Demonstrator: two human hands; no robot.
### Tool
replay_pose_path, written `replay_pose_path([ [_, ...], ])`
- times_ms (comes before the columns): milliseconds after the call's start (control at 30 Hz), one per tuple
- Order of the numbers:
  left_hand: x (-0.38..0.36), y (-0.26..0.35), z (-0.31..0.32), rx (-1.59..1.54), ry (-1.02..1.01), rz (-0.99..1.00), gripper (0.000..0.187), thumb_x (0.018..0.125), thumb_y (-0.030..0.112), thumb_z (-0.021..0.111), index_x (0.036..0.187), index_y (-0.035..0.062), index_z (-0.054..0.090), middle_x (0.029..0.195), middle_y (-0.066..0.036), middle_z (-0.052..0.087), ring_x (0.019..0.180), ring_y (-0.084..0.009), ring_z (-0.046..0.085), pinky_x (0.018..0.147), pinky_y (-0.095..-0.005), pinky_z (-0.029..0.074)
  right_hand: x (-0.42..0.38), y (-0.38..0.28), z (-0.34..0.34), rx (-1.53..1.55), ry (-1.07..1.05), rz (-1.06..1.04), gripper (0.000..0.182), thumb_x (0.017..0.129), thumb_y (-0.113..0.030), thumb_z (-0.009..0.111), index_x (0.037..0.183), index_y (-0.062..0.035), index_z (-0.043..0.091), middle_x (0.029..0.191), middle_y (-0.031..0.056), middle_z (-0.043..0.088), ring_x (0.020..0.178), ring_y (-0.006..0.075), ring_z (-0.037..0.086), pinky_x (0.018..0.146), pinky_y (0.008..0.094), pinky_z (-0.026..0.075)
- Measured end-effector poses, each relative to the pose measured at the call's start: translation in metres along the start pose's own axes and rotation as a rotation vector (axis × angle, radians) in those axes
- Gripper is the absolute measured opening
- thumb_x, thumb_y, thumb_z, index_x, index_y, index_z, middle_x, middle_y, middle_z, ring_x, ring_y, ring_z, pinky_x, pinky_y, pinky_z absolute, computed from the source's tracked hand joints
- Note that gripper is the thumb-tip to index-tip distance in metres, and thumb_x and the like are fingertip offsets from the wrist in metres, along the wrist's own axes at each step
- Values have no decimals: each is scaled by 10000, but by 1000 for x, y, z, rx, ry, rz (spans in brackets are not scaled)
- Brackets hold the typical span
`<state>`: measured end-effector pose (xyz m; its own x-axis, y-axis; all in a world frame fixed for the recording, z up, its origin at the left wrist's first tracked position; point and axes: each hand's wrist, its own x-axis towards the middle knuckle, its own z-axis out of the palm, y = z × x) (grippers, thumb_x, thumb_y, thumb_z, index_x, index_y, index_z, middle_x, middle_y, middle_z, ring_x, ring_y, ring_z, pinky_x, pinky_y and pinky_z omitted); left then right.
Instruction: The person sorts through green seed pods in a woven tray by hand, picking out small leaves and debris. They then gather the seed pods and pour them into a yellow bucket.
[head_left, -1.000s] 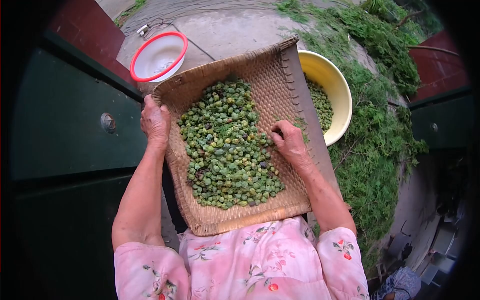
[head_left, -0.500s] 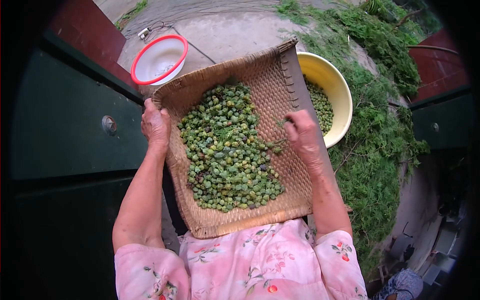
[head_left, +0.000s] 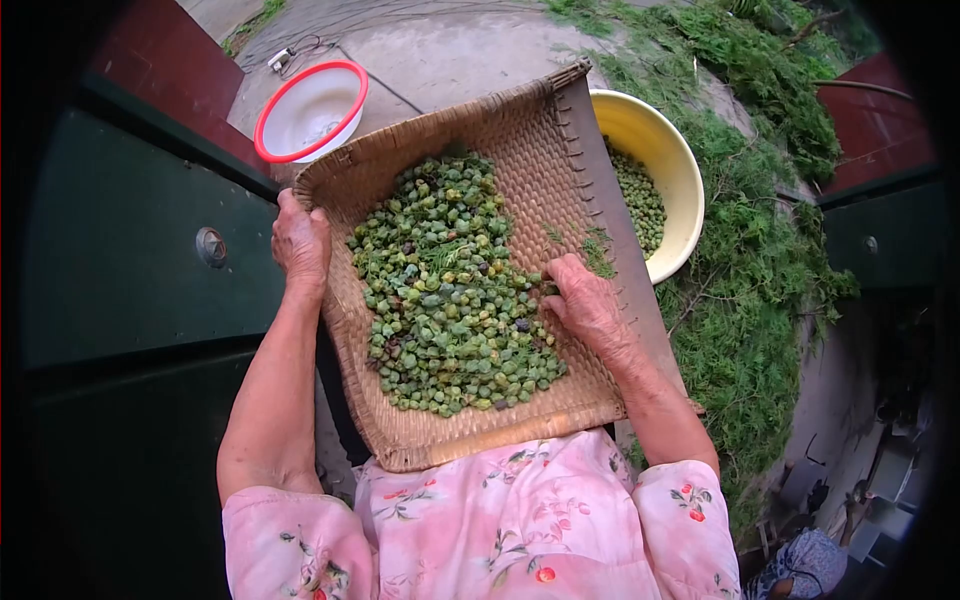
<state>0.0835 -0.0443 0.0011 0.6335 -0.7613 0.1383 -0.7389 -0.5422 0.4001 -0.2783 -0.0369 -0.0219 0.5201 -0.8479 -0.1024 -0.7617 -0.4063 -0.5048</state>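
Observation:
A woven winnowing tray is tilted across my lap, with a heap of small green seed cones spread on its middle and left. My left hand is closed around the tray's left rim near the upper corner. At the right edge of the heap, my right hand has its thumb and fingers pinched together against the cones. What lies between those fingertips is too small to make out. Green leafy sprigs rest on the weave just above that hand, and another leafy bit lies on the heap.
A yellow bucket partly filled with green cones stands behind the tray's right side. Farther left is a white basin with a red rim. Cut green branches cover the ground at right. A dark green door panel stands close at left.
My right hand has moved left and down to the heap's edge. Leafy sprigs now show on the tray where that hand was. My left hand keeps its hold on the rim.

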Motion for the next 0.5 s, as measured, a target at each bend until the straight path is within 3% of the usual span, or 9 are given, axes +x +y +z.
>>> replay_pose_path([
  [100, 1, 0, 0, 2, 0, -13, 442, 786, 183, 592, 1189, 61, 458, 966, -250, 641, 937, -423, 609, 829, -486, 469, 2, 9, 4, 190, 124, -8, 287, 757, -55, 651, 1019, -45, 534, 935, 155, 526, 889, 346, 572, 751, 434, 473],
  [300, 0, 3, -2, -18, -12, -19, 434, 788, 187, 592, 1186, 70, 464, 970, -243, 644, 938, -418, 611, 829, -481, 471, 10, 12, 7, 356, 134, 28, 232, 741, -50, 656, 955, -32, 568, 905, 155, 521, 896, 339, 565, 755, 424, 475],
  [400, -1, 3, -1, 11, 11, -18, 427, 792, 192, 596, 1182, 74, 468, 974, -238, 645, 940, -413, 613, 829, -479, 473, 11, -5, 8, 91, 171, -15, 193, 744, -50, 648, 923, -25, 581, 881, 157, 534, 861, 338, 567, 754, 405, 478],
  [500, -1, 5, -3, 26, -14, -45, 437, 795, 198, 599, 1194, 78, 468, 978, -237, 645, 946, -412, 612, 833, -476, 473, 15, 4, 16, 17, 155, -45, 232, 761, -55, 624, 986, -38, 568, 866, 135, 540, 805, 273, 591, 719, 358, 496],
])
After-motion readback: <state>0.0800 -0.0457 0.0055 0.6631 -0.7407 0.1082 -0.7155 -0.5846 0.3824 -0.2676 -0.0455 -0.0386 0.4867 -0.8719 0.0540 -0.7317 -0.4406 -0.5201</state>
